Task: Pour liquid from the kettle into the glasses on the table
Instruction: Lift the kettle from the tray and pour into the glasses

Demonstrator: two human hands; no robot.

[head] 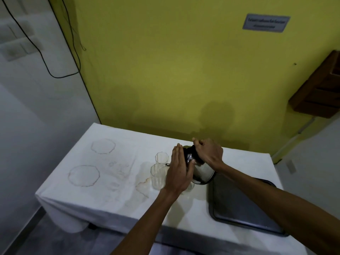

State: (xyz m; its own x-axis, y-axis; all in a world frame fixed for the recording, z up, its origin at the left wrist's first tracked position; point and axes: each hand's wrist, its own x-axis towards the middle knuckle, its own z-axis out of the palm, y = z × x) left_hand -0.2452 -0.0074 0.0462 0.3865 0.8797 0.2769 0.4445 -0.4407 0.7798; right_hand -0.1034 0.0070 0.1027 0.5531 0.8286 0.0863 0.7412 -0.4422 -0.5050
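Note:
A steel kettle (202, 172) with a black handle hangs tilted to the left above the table, its spout over the nearer glass (157, 176). My right hand (207, 151) grips the black handle on top. My left hand (181, 172) lies flat against the kettle's left side, fingers together, and covers most of the spout. A second clear glass (161, 157) stands just behind the first. A third glass (190, 187) shows only partly, low behind my left hand. How much liquid the glasses hold is hard to tell.
The table wears a white cloth (92, 196) with brown ring stains on its left half. A dark metal tray (239, 205) lies at the right, under the kettle's base edge. A yellow wall stands right behind the table, with a wooden rack (320, 91) on it.

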